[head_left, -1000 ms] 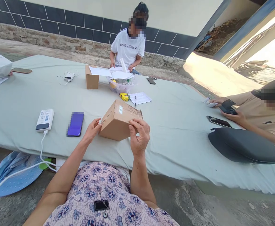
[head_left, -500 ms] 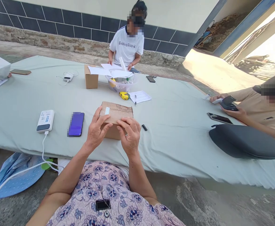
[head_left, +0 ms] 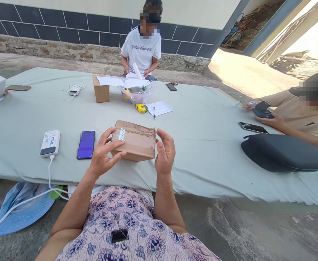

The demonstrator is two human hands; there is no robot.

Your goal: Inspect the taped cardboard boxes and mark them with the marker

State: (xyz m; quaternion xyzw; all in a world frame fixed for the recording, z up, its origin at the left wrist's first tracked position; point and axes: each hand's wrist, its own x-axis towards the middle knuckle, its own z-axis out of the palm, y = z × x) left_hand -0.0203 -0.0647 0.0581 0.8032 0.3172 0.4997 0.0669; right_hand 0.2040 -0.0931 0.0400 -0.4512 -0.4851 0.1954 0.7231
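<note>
Hands [head_left: 102, 159] [head_left: 164, 154] on white-labelled cardboard box [head_left: 137, 143]

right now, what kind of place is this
Likely an outdoor makeshift packing spot: a long table under pale green cloth beside a dark tiled wall, a brown cardboard box in the person's left hand, a yellow tape measure and a printed paper sheet.
</note>
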